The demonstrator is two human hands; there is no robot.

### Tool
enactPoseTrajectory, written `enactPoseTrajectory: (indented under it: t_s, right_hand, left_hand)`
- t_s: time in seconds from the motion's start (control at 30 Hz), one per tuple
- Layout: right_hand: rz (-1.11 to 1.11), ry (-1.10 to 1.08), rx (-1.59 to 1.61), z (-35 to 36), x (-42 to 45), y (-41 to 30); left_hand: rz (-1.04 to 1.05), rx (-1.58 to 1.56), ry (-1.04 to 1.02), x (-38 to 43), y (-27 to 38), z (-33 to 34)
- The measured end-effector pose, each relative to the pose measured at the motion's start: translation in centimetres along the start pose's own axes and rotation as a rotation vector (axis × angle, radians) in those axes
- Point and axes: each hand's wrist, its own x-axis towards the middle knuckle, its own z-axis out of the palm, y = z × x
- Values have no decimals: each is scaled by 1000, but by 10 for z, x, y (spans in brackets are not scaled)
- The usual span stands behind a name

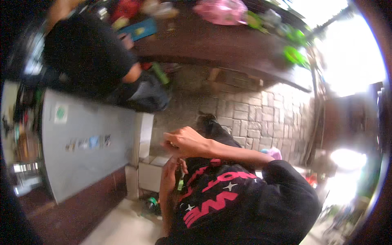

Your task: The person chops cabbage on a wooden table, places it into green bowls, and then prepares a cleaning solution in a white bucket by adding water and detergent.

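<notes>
Curled fingers and a bent wrist show on my right hand, which reaches in from the right across the front of my black T-shirt. Just below it, my left hand is raised close to the right hand's fingers; blur hides whether they touch. Whether either hand holds anything cannot be told. The shirt bears pink writing and white stars. Beyond my hands lies a floor of paving blocks, with a dark shoe on it.
Another person in dark clothes is at the upper left, beside a long brown table with a pink plastic bag and green items. A grey panel with stickers stands left. A white box-like block is near my left hand.
</notes>
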Motion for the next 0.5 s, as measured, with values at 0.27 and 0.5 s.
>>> enactPoseTrajectory:
  t_s: [0.27,0.5]
  right_hand:
    - [260,713,270,-177,-129,102]
    - [577,880,390,-301,-278,205]
  left_hand:
    - [-29,437,-121,166,25,175]
    - [98,575,-376,303,29,398]
